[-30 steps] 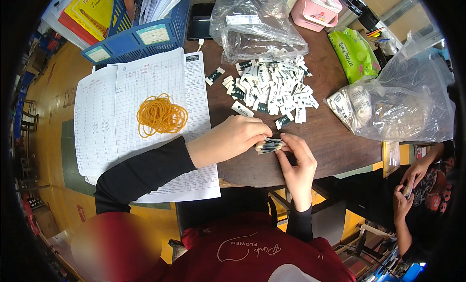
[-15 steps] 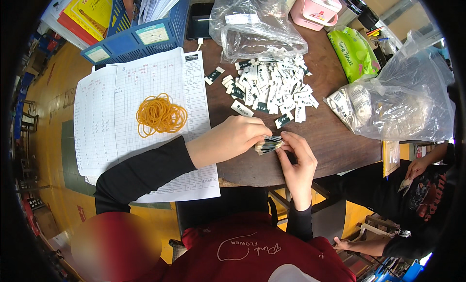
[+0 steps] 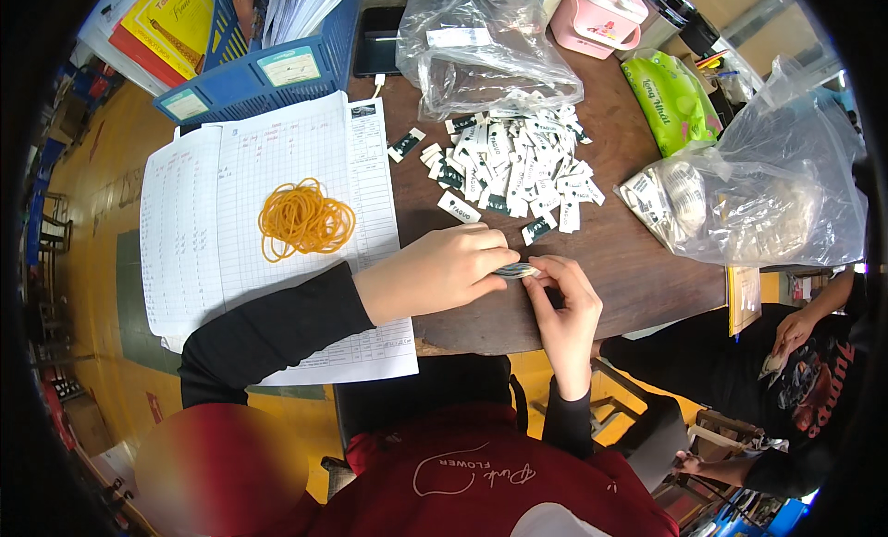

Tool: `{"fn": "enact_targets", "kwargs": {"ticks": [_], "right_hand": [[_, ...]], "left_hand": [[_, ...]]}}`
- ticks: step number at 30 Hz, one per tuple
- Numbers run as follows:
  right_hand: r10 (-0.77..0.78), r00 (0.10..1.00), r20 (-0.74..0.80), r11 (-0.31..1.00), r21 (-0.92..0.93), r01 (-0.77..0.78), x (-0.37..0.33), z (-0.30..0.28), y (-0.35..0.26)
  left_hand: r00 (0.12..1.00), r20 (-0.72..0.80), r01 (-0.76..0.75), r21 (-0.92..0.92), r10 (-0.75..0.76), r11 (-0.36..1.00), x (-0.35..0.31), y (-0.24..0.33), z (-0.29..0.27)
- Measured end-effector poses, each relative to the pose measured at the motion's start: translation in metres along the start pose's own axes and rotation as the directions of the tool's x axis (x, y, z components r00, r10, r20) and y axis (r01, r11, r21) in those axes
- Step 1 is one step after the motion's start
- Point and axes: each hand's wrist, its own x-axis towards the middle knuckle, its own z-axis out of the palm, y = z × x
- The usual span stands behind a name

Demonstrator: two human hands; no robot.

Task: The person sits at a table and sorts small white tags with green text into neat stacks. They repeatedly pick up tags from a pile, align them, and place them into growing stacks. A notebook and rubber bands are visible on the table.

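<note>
A thin stack of small labels point(image 3: 515, 271) is held between my two hands just above the near edge of the table. My left hand point(image 3: 444, 271) pinches its left end, fingers closed. The thumb and fingertips of my right hand point(image 3: 569, 310) close on its right end. Beyond my hands spreads a loose pile of white and dark green labels point(image 3: 518, 162). One dark label point(image 3: 539, 228) and one white label point(image 3: 459, 208) lie at its near side, closest to my fingers.
Orange rubber bands point(image 3: 307, 220) sit on written sheets point(image 3: 185, 232) at left. Behind stand a blue file basket point(image 3: 250, 88) and clear plastic bag point(image 3: 486, 51). Another bag point(image 3: 768, 204), a green packet point(image 3: 668, 98) and a pink container point(image 3: 599, 17) are right. A co-worker's hand point(image 3: 794, 330) shows far right.
The labels between my hands, fanned apart before, are now pressed into a narrow, flatter stack. My left fingers have closed further over it. At right, the co-worker's lower hand has shifted right.
</note>
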Motion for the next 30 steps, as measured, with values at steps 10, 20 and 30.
{"fn": "enact_targets", "kwargs": {"ticks": [10, 20, 30], "right_hand": [[0.051, 0.998, -0.026, 0.997, -0.054, -0.052, 0.003, -0.004, 0.000], [0.005, 0.998, -0.057, 0.999, -0.036, -0.008, -0.001, -0.005, -0.001], [0.089, 0.971, -0.221, 0.996, 0.025, -0.086, 0.004, -0.023, 0.008]], "left_hand": [[1.000, 0.000, 0.022, 0.056, -0.022, 0.998, -0.002, 0.003, -0.002], [0.994, 0.054, 0.098, -0.091, -0.094, 0.991, -0.001, -0.001, -0.005], [0.983, 0.100, 0.162, -0.068, -0.155, 0.984, -0.001, -0.001, -0.006]]}}
